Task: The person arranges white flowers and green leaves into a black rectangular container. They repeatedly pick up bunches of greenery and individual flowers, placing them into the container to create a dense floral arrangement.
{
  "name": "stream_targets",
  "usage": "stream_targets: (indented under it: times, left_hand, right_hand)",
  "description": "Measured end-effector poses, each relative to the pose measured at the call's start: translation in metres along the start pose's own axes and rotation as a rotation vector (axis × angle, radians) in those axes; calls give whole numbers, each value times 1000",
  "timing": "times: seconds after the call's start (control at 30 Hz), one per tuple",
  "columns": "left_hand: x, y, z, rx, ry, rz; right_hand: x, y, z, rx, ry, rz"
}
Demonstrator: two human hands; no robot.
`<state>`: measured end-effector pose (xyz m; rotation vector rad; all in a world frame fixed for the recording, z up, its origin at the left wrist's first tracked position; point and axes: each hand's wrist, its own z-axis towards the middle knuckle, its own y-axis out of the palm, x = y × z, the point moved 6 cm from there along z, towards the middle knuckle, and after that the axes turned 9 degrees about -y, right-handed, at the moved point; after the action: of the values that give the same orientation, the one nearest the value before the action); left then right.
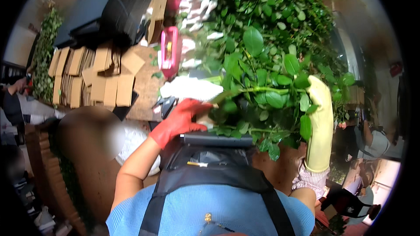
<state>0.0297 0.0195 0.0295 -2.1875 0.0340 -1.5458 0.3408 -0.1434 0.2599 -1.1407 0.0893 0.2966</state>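
Observation:
My right hand (320,105), in a long pale yellow glove, is at the right of a spread of leafy green stems (273,98). Its fingers are partly hidden by leaves and appear closed round a stem running left. My left hand (177,122), in a red glove, reaches to the left ends of the stems. Finger and thumb curve round a tan piece (203,119) there, too blurred to name. A dark bar-like edge (216,140) lies just below, in front of my black apron (210,161).
A large heap of leafy stems (280,8) covers the far side. Beyond my left hand lie white paper or cloth (191,88), a black tool (165,106) and a pink plastic basket (169,52). Folded cardboard pieces (103,78) are stacked on the wooden table (148,67) at left.

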Motion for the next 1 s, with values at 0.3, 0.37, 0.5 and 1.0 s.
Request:
stream_targets:
  times: [0.3, 0.37, 0.5, 1.0]
  left_hand:
    - [5, 0, -6, 178, 148, 193]
    - [14, -3, -3, 176, 150, 232]
    - [23, -2, 1, 97, 170, 376]
    - [20, -3, 2, 32, 139, 272]
  right_hand:
    - [12, 87, -135, -428, 780, 337]
    - [11, 93, -141, -416, 593, 217]
    - [24, 83, -147, -256, 304, 193]
    - [11, -39, -98, 440, 1142, 760]
